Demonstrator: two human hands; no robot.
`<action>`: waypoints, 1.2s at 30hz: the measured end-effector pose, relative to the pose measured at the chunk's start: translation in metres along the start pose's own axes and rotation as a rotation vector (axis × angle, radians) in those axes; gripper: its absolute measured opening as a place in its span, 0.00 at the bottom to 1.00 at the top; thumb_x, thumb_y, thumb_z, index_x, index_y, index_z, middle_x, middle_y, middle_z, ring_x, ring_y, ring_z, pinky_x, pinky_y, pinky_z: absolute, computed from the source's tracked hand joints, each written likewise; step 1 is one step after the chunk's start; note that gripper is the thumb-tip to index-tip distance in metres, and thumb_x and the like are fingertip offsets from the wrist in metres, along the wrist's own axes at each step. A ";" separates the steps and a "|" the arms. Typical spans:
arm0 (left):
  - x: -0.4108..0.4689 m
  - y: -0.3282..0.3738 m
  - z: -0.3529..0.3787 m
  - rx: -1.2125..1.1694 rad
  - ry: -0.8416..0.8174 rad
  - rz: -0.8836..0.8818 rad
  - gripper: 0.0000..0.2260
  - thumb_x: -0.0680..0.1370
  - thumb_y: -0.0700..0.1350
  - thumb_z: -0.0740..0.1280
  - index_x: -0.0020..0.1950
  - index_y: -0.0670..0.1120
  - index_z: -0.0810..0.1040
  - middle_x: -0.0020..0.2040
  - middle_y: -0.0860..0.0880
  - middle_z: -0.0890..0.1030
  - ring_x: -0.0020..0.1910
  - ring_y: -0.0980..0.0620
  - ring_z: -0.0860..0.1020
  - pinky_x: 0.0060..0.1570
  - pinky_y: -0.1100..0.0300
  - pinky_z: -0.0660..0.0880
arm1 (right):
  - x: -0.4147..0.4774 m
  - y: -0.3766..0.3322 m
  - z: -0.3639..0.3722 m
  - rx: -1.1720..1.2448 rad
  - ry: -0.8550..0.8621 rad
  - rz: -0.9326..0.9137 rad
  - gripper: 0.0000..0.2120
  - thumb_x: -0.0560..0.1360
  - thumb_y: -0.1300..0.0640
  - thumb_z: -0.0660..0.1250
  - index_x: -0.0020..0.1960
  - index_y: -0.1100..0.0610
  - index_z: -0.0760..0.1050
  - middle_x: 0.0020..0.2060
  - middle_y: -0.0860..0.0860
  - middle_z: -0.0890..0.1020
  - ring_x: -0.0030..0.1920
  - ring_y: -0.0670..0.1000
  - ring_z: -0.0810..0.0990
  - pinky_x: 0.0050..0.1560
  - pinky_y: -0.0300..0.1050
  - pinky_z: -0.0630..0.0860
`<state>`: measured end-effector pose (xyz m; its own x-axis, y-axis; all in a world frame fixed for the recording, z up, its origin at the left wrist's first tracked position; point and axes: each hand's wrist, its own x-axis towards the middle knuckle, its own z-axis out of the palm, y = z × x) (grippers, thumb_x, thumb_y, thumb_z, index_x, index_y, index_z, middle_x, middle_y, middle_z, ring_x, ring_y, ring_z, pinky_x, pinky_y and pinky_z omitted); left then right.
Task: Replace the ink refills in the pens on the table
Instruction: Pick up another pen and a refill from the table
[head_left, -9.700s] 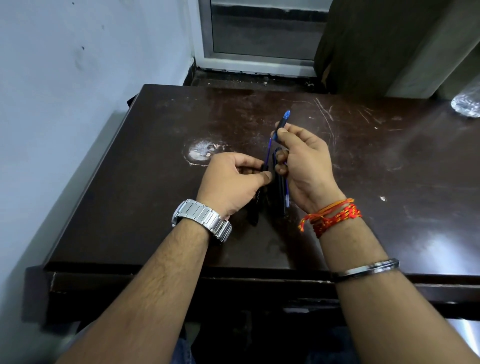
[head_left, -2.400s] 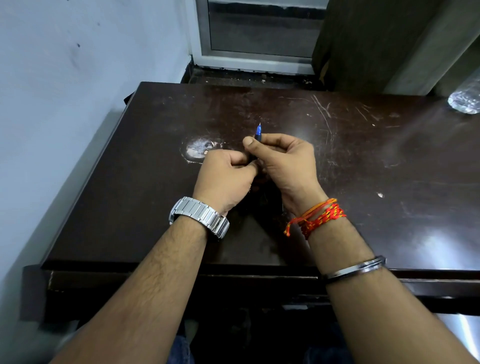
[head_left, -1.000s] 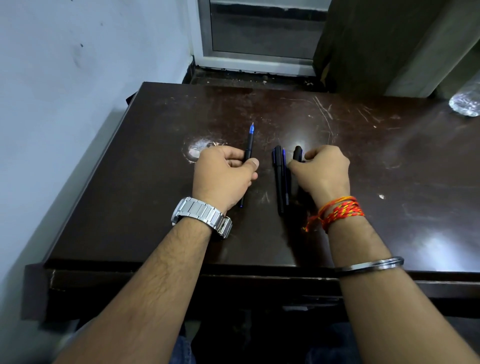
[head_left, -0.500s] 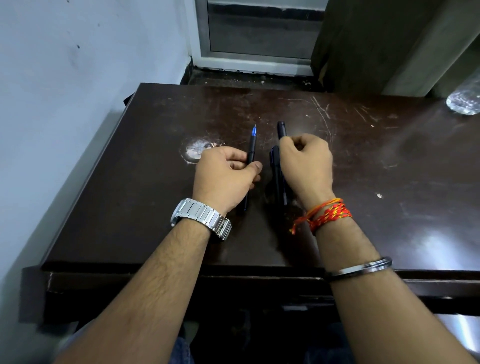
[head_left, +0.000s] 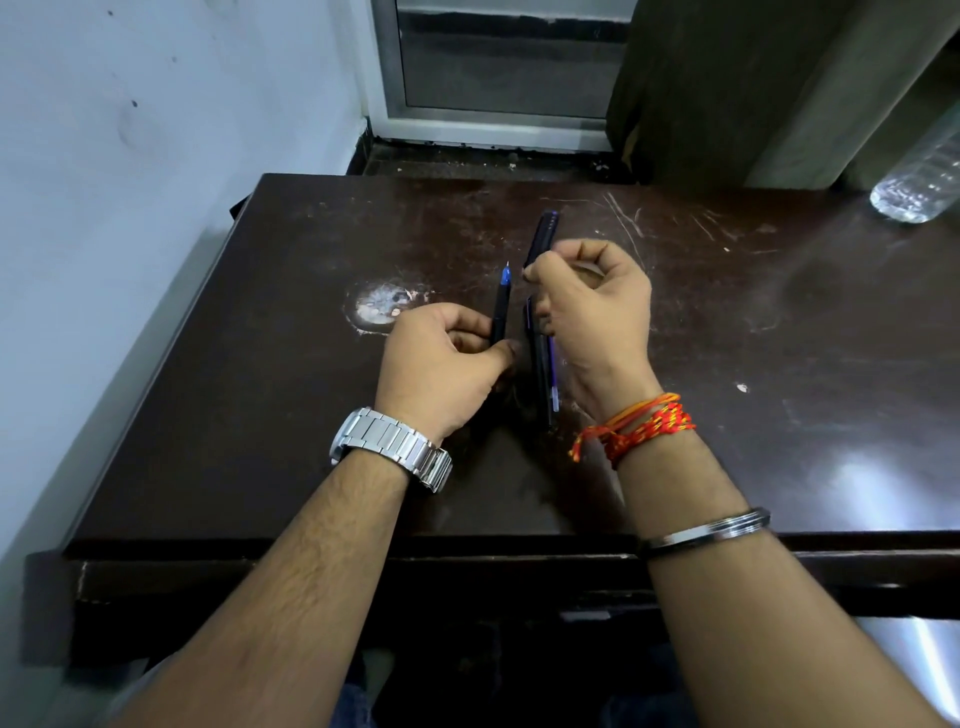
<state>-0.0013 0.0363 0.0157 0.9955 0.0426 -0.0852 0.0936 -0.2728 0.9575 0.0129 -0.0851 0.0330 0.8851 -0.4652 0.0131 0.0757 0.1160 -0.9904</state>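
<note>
The left hand (head_left: 447, 369) has its fingers (head_left: 506, 349) pinched on an uncapped blue-tipped pen (head_left: 501, 306), tip pointing away. The right hand (head_left: 592, 312) grips a dark cap (head_left: 543, 234) above a pen and refill (head_left: 540, 364) lying on the tabletop (head_left: 260, 364). Likely next step: capping, which needs the cap's mouth aligned with the tip.

The dark brown worktop (head_left: 270, 364) is scuffed all over, with pale scratches (head_left: 623, 223) toward its far edge and a worn, whitish round patch (head_left: 382, 306) left of centre. A clear plastic bottle (head_left: 919, 176) lies at the far right corner (cut off by the frame's edge). A white wall (head_left: 130, 156) runs along the left side. Beyond the worktop stands a metal-framed door or window panel (head_left: 498, 57), and to its right hangs a dark olive curtain (head_left: 727, 88). Light glares off the worktop near the right front.
</note>
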 end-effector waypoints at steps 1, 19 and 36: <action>0.000 0.000 0.000 -0.012 -0.022 -0.010 0.07 0.68 0.42 0.79 0.39 0.47 0.81 0.31 0.48 0.84 0.30 0.48 0.83 0.34 0.52 0.82 | 0.000 -0.002 0.000 0.077 -0.017 0.029 0.08 0.72 0.66 0.68 0.46 0.54 0.77 0.35 0.54 0.84 0.26 0.44 0.74 0.28 0.39 0.71; -0.004 0.002 0.004 -0.078 -0.085 -0.005 0.05 0.71 0.39 0.76 0.39 0.47 0.83 0.31 0.48 0.85 0.30 0.46 0.84 0.33 0.55 0.81 | 0.001 -0.005 -0.002 0.242 -0.154 0.110 0.23 0.79 0.69 0.60 0.68 0.49 0.71 0.43 0.53 0.86 0.27 0.41 0.72 0.25 0.33 0.68; 0.001 0.002 0.000 -0.311 -0.109 -0.088 0.02 0.75 0.37 0.72 0.45 0.39 0.82 0.39 0.40 0.86 0.37 0.46 0.85 0.36 0.55 0.82 | -0.002 0.012 0.002 -0.011 -0.337 0.065 0.11 0.76 0.57 0.72 0.58 0.52 0.78 0.37 0.51 0.81 0.27 0.44 0.76 0.27 0.44 0.77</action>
<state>-0.0006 0.0354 0.0176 0.9814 -0.0543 -0.1843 0.1863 0.0341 0.9819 0.0130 -0.0805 0.0211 0.9900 -0.1410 -0.0067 0.0112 0.1256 -0.9920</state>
